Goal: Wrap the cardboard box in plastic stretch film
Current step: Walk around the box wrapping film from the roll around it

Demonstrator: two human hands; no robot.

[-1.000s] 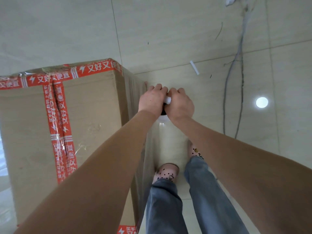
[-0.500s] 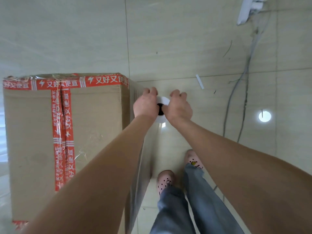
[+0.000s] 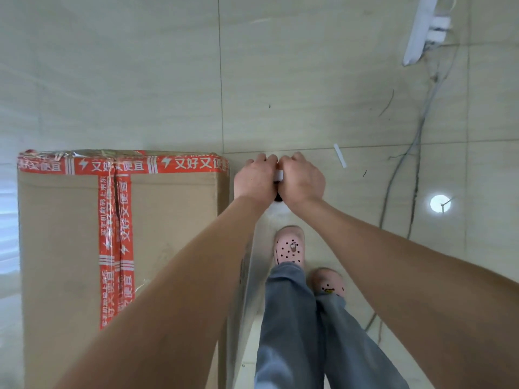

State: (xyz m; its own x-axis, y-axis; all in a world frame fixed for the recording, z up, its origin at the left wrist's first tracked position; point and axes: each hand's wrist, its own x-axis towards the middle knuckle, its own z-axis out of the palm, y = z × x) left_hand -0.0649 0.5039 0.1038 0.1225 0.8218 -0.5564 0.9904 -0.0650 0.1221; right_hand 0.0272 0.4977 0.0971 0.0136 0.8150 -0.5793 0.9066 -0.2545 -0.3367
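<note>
Cardboard box (image 3: pixel 168 234) (red-taped), pale tiled floor (image 3: pixel 280 66), left hand (image 3: pixel 254 179), right hand (image 3: pixel 304 181) — both gripping film roll (image 3: pixel 278 176)

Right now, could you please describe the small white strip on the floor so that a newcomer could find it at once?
Start at the cardboard box with red tape and go right, past the right hand. There the white strip lies slanted on the floor by a grout line. Unlike the power strip farther up, it is short, flat and cordless.
</note>
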